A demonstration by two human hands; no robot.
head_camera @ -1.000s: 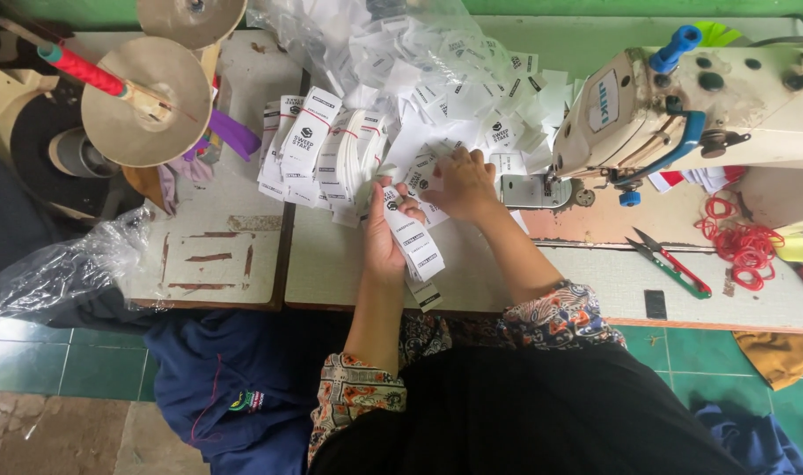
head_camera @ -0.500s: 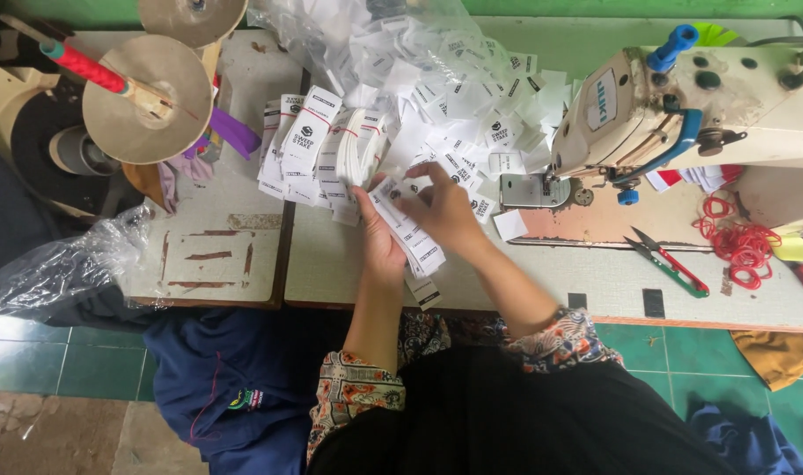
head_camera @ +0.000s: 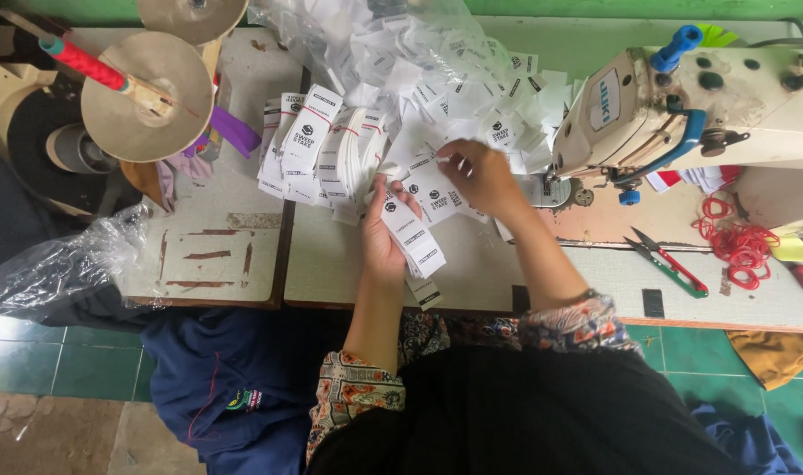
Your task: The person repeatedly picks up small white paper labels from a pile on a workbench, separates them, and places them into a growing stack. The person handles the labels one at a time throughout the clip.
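Fingers (head_camera: 385,195) of our left hand (head_camera: 379,233) clamp a stack of white labels (head_camera: 413,236), held just in front of the sewing machine (head_camera: 683,105). Our right hand (head_camera: 482,176) pinches one loose label (head_camera: 436,189) beside it. Left of the machine lie bundled label stacks (head_camera: 318,145) and a heap of loose labels (head_camera: 454,79). Before the machine, snips (head_camera: 670,262) and red rubber bands (head_camera: 737,246) rest on the table (head_camera: 542,264).

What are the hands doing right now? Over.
Left hand shut on label stack. Right hand pinching one label off the loose pile. Nothing in the way.
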